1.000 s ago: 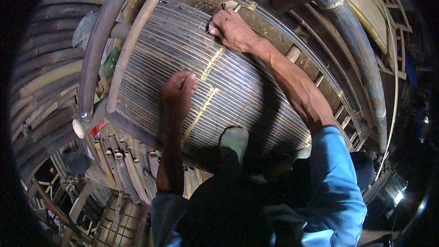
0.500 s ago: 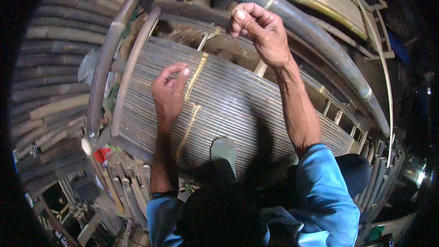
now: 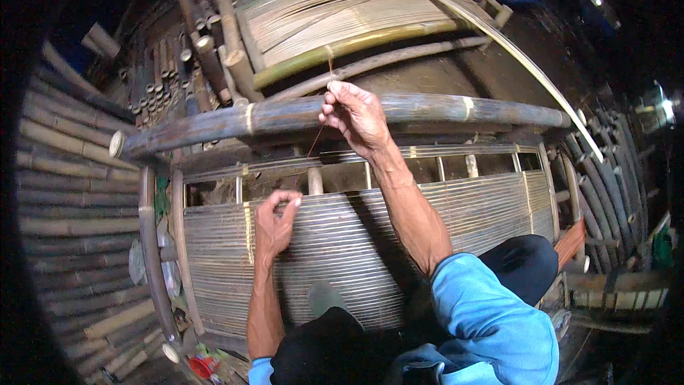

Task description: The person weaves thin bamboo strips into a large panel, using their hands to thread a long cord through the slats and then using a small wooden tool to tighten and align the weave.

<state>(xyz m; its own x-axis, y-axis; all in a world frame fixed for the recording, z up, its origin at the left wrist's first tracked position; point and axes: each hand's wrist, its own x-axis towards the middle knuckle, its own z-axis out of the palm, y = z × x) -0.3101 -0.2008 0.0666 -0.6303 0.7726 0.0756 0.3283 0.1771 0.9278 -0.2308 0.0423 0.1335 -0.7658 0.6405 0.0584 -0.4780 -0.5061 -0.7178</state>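
Note:
A thin reddish strand (image 3: 315, 141), like fine wire or thread, runs down from my right hand (image 3: 360, 120) towards my left hand (image 3: 273, 222). My right thumb and fingers pinch it just above the thick dark bamboo pole (image 3: 420, 108); a short end sticks up past the fingertips. Lower down, at the far edge of the slatted bamboo panel (image 3: 320, 249), my left thumb and forefinger are pinched together. The strand fades before it reaches them, so their hold on it is hard to make out. Beyond that edge, crosspieces show in a gap between the panel and the pole.
Behind the pole stands another bamboo bench (image 3: 342, 14) with a pale slatted seat. A long pale strip (image 3: 524, 57) slants across the right side. Bamboo poles (image 3: 78, 203) lie stacked at left; more lean at right. A red object (image 3: 203, 366) lies at lower left.
The view has tilted up and turned, bringing the rear bench into sight. My right hand now appears lower and further left, my left hand lower. The reddish strand shows more clearly.

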